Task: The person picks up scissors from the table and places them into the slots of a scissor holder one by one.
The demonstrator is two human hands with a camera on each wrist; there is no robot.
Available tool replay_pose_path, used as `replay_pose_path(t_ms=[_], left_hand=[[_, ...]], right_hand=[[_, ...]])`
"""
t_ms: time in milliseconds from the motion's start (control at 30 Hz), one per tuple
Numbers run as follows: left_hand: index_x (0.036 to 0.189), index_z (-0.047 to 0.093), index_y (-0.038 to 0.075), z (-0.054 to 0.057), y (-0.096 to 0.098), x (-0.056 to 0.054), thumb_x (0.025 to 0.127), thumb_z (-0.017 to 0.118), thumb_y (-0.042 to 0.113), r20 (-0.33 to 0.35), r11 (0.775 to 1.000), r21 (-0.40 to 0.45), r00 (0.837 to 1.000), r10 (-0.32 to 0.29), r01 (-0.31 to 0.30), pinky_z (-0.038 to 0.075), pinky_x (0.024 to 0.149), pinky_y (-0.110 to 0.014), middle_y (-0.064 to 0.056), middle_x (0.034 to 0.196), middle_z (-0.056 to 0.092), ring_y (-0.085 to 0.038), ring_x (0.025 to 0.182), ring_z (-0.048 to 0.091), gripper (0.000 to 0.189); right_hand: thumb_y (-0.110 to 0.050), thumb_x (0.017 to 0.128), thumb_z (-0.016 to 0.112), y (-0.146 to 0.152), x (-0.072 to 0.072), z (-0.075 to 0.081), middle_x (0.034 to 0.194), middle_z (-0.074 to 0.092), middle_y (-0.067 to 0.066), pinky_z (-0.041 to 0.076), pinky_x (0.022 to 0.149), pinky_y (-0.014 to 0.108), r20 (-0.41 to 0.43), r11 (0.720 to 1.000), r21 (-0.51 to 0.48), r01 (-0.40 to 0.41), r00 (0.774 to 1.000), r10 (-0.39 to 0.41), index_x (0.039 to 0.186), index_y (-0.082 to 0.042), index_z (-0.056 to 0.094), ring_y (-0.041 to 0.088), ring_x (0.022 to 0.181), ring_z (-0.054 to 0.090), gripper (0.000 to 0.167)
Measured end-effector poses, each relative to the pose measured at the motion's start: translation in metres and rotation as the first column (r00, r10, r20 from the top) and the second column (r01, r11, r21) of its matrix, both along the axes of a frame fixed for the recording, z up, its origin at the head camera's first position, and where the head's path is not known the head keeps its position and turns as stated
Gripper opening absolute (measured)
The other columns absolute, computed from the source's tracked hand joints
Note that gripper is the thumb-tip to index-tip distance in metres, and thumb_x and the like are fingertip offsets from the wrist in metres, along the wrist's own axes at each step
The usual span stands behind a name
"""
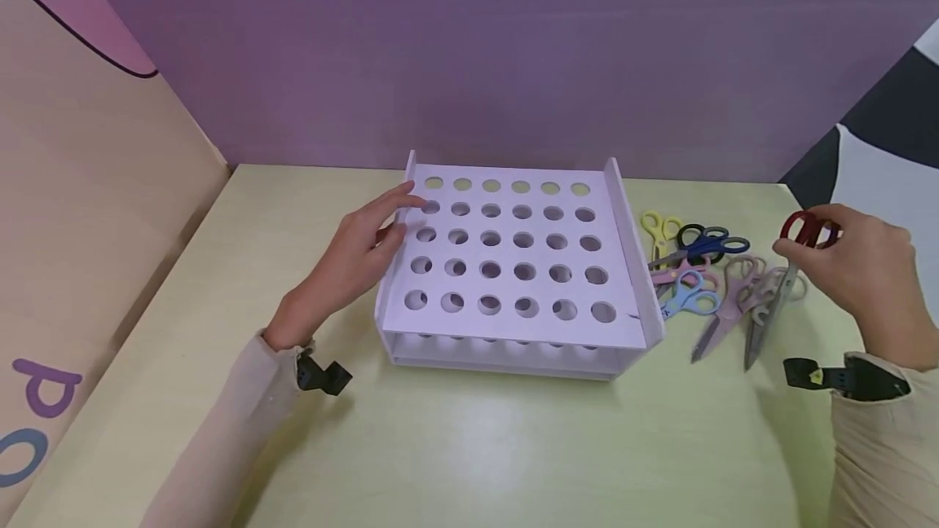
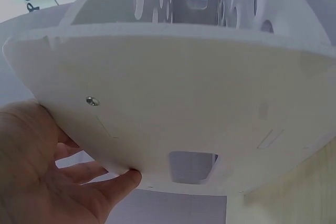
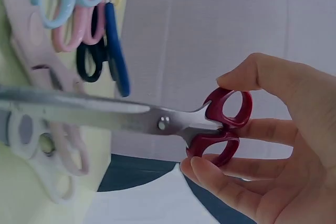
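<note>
A white rack [image 1: 506, 255] with rows of round holes stands on the table. My left hand [image 1: 359, 243] is at its left side panel [image 2: 173, 108], thumb on the outer face and fingers reaching over the edge. Over the table's right side, my right hand [image 1: 869, 263] holds scissors with dark red handles [image 3: 228, 127] between thumb and fingers. Their blades [image 1: 770, 316] point downward. Below and left of this hand lie several more scissors: mauve [image 1: 728, 308], light blue [image 1: 689, 296], dark blue [image 1: 707, 244], yellow [image 1: 660, 228], and a pale grey-handled pair [image 3: 39, 150]. Some overlap and hide each other.
The pale wooden table [image 1: 469, 446] meets a purple wall [image 1: 499, 63] at the back. A beige panel [image 1: 95, 153] with letters borders the left side. The scissors pile lies close against the rack's right side panel [image 1: 634, 251].
</note>
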State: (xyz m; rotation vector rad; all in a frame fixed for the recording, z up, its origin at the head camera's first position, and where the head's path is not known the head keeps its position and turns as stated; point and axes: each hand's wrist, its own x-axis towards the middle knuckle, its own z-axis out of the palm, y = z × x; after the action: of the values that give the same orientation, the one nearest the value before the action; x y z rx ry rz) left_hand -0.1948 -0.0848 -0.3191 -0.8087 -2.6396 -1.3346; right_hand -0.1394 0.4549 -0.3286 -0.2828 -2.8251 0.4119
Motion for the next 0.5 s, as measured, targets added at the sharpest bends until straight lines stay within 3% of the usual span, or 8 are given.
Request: replay_pose_path(t_ms=[133, 333, 400, 500], left_hand=[[0.129, 0.062, 0.012, 0.001, 0.001, 0.000, 0.100, 0.045, 0.001, 0.006, 1.000, 0.004, 1.000, 0.012, -0.012, 0.044, 0.106, -0.039, -0.005, 0.158, 0.038, -0.016, 0.144, 0.034, 0.035], [0.127, 0.063, 0.011, 0.002, 0.002, 0.001, 0.100, 0.045, 0.001, 0.016, 1.000, 0.000, 1.000, 0.016, -0.016, 0.043, 0.106, -0.040, -0.005, 0.158, 0.038, -0.018, 0.145, 0.034, 0.034], [0.127, 0.063, 0.012, 0.002, 0.002, 0.002, 0.100, 0.046, 0.001, 0.016, 1.000, -0.006, 1.000, 0.017, -0.017, 0.044, 0.106, -0.040, -0.005, 0.158, 0.038, -0.018, 0.145, 0.034, 0.033], [0.127, 0.063, 0.009, 0.001, 0.002, 0.002, 0.100, 0.045, 0.000, 0.009, 1.000, 0.002, 1.000, 0.015, -0.015, 0.044, 0.105, -0.040, -0.006, 0.158, 0.038, -0.018, 0.144, 0.034, 0.033]], right_hand=[[-0.028, 0.089, 0.067, -0.004, 0.001, 0.009, 0.098, 0.059, 0.038, 0.049, 0.064, 0.058, -0.040, 1.000, 0.010, -0.006, 0.999, 0.006, 0.114, 0.013, 0.054, 0.050, 0.087, 0.054, 0.051], [-0.027, 0.089, 0.067, -0.018, 0.011, 0.024, 0.097, 0.058, 0.036, 0.048, 0.059, 0.050, -0.082, 1.000, 0.003, -0.003, 0.997, 0.003, 0.116, 0.013, 0.052, 0.048, 0.088, 0.052, 0.051], [-0.027, 0.089, 0.066, -0.023, 0.015, 0.029, 0.099, 0.058, 0.035, 0.045, 0.055, 0.038, -0.101, 1.000, -0.008, 0.001, 0.995, -0.002, 0.119, 0.012, 0.052, 0.048, 0.090, 0.052, 0.052], [-0.028, 0.088, 0.064, -0.031, 0.020, 0.035, 0.102, 0.058, 0.033, 0.032, 0.055, 0.020, -0.149, 1.000, -0.019, 0.007, 0.989, -0.010, 0.124, 0.010, 0.051, 0.046, 0.091, 0.054, 0.054]])
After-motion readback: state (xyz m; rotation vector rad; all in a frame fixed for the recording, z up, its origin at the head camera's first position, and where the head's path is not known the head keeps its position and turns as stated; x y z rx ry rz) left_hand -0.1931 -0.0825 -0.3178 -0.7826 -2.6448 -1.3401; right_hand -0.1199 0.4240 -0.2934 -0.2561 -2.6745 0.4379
